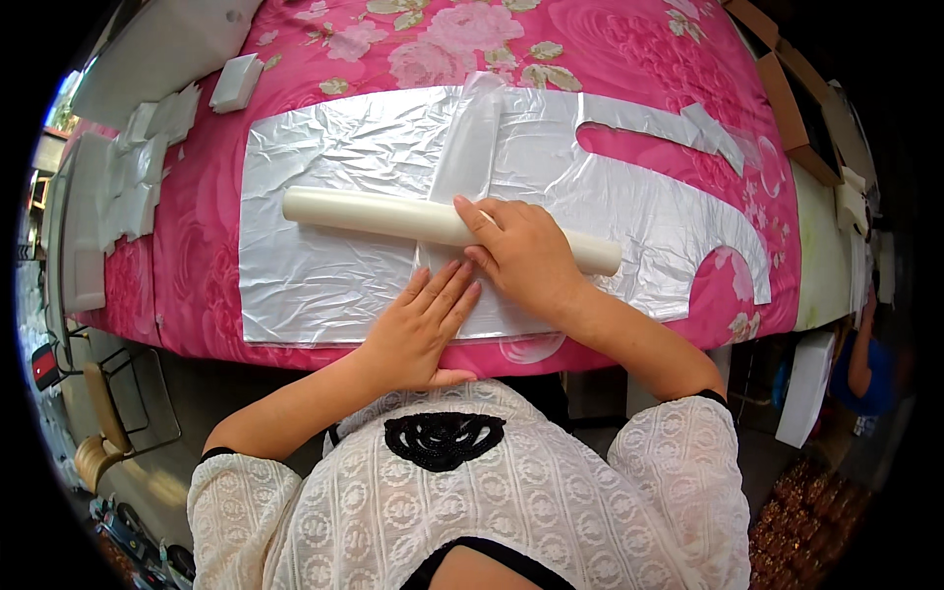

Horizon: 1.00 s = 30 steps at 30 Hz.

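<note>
roll [393,218]: cream tube lying crosswise on the film, near the middle of the table. It's round, so honestly it looks ready to trundle off if the grip slackens.

right hand [526,258]: sits on top of the roll toward its right end, fingers together and curved over it, forefinger stretched along the tube. Can't see the thumb, so can't tell if it's actually clamping or just resting.

left hand [425,329]: flat on the film just below the roll, palm down, fingers straight and slightly fanned, pressing the sheet to the table.

film [324,197]: silvery, crinkly plastic cut to a shape with curved notches on the right. Already wrinkled, and I'd guess any sideways drag from the flat hand bunches it more.

clear strip [470,147]: runs up from under the roll toward the far edge. If the roll skews, my bet is this goes on crooked or traps a crease.

cloth [629,49]: pink floral cover under everything. Soft base, so the film probably slides on it easily.

near edge: film ends right at the table's front, close to the left wrist. A tug toward the body could pull it over.
</note>
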Tool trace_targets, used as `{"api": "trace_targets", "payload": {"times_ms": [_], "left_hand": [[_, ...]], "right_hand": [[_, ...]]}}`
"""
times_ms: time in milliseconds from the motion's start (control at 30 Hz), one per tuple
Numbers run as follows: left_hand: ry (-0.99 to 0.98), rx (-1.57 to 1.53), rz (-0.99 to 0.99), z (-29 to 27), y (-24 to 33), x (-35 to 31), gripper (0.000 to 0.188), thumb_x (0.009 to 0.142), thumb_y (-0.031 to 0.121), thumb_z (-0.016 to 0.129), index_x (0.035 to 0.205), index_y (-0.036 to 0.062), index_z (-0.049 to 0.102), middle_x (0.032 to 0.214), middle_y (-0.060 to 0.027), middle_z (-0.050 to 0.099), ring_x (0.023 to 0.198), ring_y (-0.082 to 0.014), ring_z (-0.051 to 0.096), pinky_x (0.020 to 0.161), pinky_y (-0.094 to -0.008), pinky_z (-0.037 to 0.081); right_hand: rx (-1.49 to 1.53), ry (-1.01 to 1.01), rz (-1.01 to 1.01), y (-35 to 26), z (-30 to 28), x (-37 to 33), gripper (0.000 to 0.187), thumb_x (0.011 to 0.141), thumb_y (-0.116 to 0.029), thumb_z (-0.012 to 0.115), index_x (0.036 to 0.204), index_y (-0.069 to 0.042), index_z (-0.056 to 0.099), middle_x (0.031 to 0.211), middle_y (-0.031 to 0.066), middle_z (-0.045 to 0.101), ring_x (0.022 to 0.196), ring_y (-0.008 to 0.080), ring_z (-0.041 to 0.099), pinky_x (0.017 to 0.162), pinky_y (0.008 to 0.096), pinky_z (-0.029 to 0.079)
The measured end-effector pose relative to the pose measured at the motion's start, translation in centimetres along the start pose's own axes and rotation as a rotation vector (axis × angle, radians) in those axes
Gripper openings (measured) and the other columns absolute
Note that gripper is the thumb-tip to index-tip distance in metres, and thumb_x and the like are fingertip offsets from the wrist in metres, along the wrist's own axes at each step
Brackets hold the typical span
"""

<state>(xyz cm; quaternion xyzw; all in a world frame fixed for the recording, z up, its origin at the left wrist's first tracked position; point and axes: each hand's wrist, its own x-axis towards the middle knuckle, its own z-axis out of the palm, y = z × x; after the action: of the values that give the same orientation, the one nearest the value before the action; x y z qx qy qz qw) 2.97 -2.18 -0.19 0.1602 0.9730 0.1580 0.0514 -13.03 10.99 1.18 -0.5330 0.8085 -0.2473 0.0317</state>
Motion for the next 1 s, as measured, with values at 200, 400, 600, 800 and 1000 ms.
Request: {"api": "trace_targets", "payload": {"times_ms": [200, 400, 600, 800, 1000], "left_hand": [[0.006, -0.044, 0.052, -0.4, -0.1, -0.1, 0.095, 0.077, 0.066, 0.046, 0.137, -0.0055, 0.029, 0.145, -0.0245, 0.025, 0.137, -0.0366, 0.022, 0.111, -0.0481, 0.016], [-0.046, -0.109, 0.254, -3.5, -4.2, 1.0, 0.090, 0.078, 0.058, 0.052, 0.139, -0.0034, 0.027, 0.146, -0.0207, 0.025, 0.137, -0.0331, 0.022, 0.112, -0.0463, 0.016], [-0.015, -0.046, 0.101, -0.2, 0.1, 0.3, 0.091, 0.074, 0.053, 0.059, 0.135, -0.0080, 0.030, 0.146, -0.0233, 0.024, 0.137, -0.0356, 0.020, 0.112, -0.0464, 0.016], [-0.032, -0.008, 0.065, 0.9, 2.2, -0.3, 0.086, 0.070, 0.040, 0.068, 0.138, 0.0028, 0.032, 0.147, -0.0191, 0.024, 0.138, -0.0331, 0.020, 0.111, -0.0467, 0.019], [-0.058, -0.208, 0.209, -0.5, 0.2, -0.5, 0.078, 0.071, 0.031, 0.070, 0.137, 0.0083, 0.035, 0.148, -0.0162, 0.024, 0.138, -0.0312, 0.021, 0.111, -0.0458, 0.020]], "right_hand": [[-0.244, 0.218, 0.159, 7.4, -4.1, -2.4, 0.048, 0.079, -0.017, 0.063, 0.124, -0.007, 0.052, 0.102, 0.0126, 0.060, 0.091, 0.0303, 0.056, 0.080, 0.0411, 0.044], [-0.194, 0.307, 0.473, 11.0, -8.9, -4.9, 0.044, 0.084, -0.017, 0.060, 0.126, -0.007, 0.052, 0.109, 0.0153, 0.060, 0.097, 0.0319, 0.057, 0.083, 0.0401, 0.045], [0.106, -0.042, 0.002, 3.3, -4.8, -3.9, 0.049, 0.076, -0.010, 0.066, 0.123, -0.010, 0.054, 0.110, 0.0108, 0.060, 0.100, 0.0293, 0.056, 0.087, 0.0394, 0.043], [0.001, -0.003, -0.214, 3.9, -1.9, 1.9, 0.052, 0.072, -0.006, 0.067, 0.122, -0.013, 0.055, 0.111, 0.0082, 0.060, 0.101, 0.0284, 0.056, 0.089, 0.0396, 0.041], [-0.129, 0.075, -0.115, 10.5, -2.0, 11.3, 0.046, 0.080, -0.010, 0.063, 0.125, -0.014, 0.054, 0.117, 0.0107, 0.058, 0.103, 0.0295, 0.056, 0.088, 0.0359, 0.046]]}}
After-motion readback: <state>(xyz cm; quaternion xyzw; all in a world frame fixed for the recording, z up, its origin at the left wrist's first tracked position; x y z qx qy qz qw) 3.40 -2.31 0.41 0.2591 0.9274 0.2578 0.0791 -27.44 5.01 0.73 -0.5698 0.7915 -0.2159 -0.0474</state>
